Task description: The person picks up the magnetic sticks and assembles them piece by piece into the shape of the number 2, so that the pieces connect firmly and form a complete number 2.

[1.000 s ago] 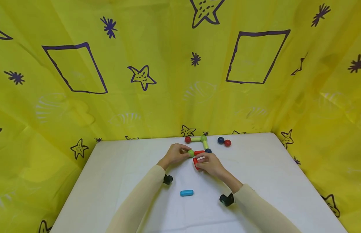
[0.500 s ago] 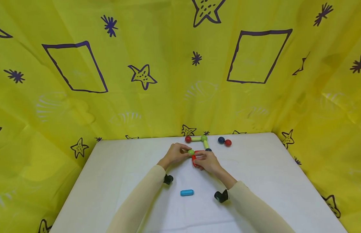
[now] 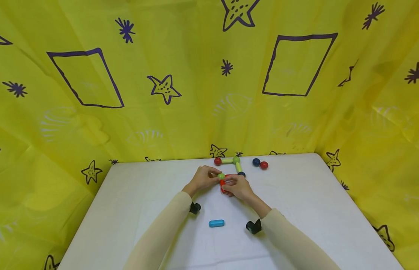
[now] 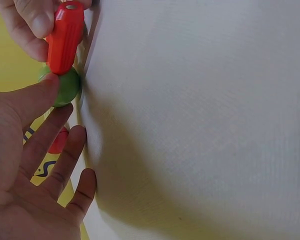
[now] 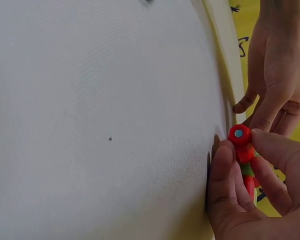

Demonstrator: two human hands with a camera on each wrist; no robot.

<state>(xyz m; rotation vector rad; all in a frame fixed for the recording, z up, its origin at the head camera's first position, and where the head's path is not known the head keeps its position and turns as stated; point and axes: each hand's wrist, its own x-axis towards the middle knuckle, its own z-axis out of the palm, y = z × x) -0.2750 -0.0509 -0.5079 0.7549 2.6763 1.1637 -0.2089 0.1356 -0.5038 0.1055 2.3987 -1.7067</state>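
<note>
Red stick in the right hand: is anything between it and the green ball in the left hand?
Nothing visible. In the left wrist view, the red stick in the right hand ends right at the green ball; contact is hard to confirm. The left hand pinches the ball, its thumb close beside that end.

Green ball [image 4: 67, 92], smooth, pinched by left hand [image 3: 203, 177]; faceted red rod [image 4: 65, 39], metal disc in its end, pinched by right hand [image 3: 239, 187], far end against the ball, length running toward the person; second red rod [image 3: 231, 174], partly hidden, just right of the ball.
</note>
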